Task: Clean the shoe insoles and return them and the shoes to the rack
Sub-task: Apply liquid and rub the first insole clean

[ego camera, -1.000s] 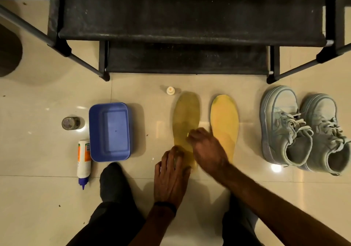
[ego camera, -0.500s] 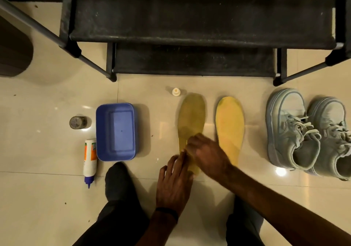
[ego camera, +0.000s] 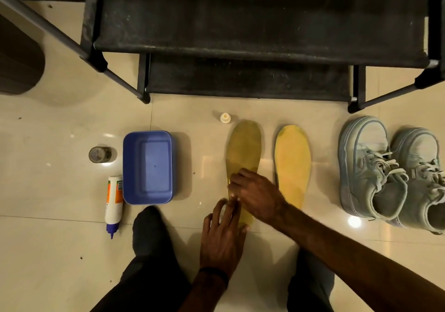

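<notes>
I see two yellow insoles lying flat on the tiled floor, side by side, between the blue tub (ego camera: 147, 167) and the pair of shoes (ego camera: 390, 174), in front of the black rack (ego camera: 252, 23). The left insole (ego camera: 243, 148) looks darker, possibly wet; the right insole (ego camera: 292, 160) is brighter. My left hand (ego camera: 222, 239) lies flat, fingers spread, pinning the heel end of the left insole; it encloses nothing. My right hand (ego camera: 257, 196) presses on the same insole at mid-length, fingers curled; whether they hold a cloth I cannot tell. Handling judgement: the insole is light, thin and flexible, and likely slippery when wet. Anchor the heel, rub toward the toe, and lift it by an edge at mid-length to limit folding.
</notes>
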